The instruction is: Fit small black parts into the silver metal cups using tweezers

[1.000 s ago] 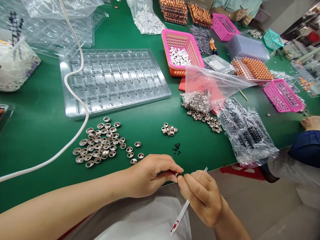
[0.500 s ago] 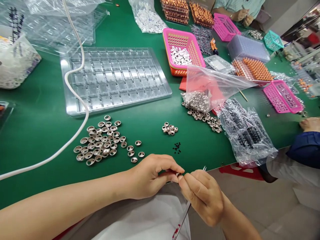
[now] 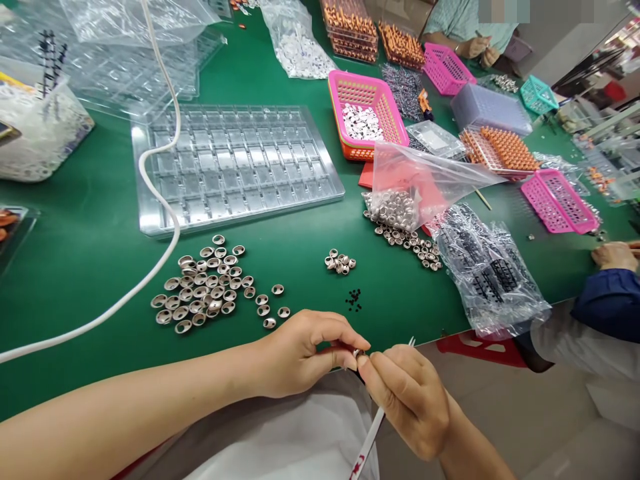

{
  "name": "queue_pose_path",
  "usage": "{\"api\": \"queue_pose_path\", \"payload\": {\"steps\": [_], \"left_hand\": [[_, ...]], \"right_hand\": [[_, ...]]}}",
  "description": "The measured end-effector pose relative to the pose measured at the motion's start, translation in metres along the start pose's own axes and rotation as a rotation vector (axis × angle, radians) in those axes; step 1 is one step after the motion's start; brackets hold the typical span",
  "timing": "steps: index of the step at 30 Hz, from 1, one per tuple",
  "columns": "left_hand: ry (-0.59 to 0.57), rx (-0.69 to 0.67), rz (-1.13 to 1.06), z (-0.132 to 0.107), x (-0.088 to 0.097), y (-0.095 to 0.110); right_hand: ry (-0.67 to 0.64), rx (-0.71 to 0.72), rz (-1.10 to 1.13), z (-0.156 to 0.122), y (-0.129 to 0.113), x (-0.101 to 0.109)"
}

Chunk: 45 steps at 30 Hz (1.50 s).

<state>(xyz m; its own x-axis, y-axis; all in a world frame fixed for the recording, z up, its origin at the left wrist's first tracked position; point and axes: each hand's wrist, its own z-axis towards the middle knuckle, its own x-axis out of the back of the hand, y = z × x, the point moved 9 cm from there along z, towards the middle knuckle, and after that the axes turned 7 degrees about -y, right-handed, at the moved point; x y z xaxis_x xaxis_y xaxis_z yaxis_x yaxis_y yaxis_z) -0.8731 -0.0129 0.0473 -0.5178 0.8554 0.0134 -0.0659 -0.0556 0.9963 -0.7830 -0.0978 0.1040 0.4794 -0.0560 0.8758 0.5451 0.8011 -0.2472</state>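
Observation:
My left hand point(image 3: 313, 353) pinches a small silver metal cap point(image 3: 359, 353) between thumb and fingertips at the table's front edge. The fingertips of my right hand point(image 3: 407, 393) meet at the same cap and partly hide it. White tweezers point(image 3: 370, 440) with red marks lie through my right hand, their thin tips point(image 3: 411, 341) showing beyond the knuckles. Just past my hands is a scatter of tiny black pieces point(image 3: 354, 299). Behind these sits a small heap of silver caps point(image 3: 341, 261). A larger pile of open silver caps point(image 3: 210, 287) spreads to the left.
A clear compartment tray point(image 3: 240, 160) lies behind the pile, with a white cable point(image 3: 150, 273) across its left side. Pink basket point(image 3: 367, 113), bag of caps point(image 3: 395, 207) and bag of black parts point(image 3: 490, 267) stand farther right. Another person's hand point(image 3: 615, 257) rests at the right edge.
The view has shifted slightly. My hands stay together, and a bit more of the silver cap shows between the fingertips. The tweezers' lower end has swung slightly right.

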Motion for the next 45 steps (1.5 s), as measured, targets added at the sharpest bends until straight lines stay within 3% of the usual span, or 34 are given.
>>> {"api": "queue_pose_path", "payload": {"steps": [13, 21, 26, 39, 45], "left_hand": [[0.028, -0.030, 0.018, -0.002, 0.000, 0.002], [0.023, 0.106, -0.086, 0.000, 0.002, -0.008], [-0.001, 0.170, -0.169, -0.001, -0.001, -0.015], [0.002, -0.059, 0.029, -0.001, -0.002, 0.000], [0.029, -0.062, 0.072, -0.003, -0.002, 0.002]], "right_hand": [[0.001, 0.018, 0.007, 0.002, 0.000, 0.000], [0.026, -0.034, -0.080, -0.001, 0.000, 0.003], [0.107, -0.059, -0.048, -0.012, 0.003, -0.002], [-0.022, -0.007, 0.044, -0.001, 0.005, -0.002], [-0.031, 0.008, 0.018, -0.001, 0.002, -0.004]]}}
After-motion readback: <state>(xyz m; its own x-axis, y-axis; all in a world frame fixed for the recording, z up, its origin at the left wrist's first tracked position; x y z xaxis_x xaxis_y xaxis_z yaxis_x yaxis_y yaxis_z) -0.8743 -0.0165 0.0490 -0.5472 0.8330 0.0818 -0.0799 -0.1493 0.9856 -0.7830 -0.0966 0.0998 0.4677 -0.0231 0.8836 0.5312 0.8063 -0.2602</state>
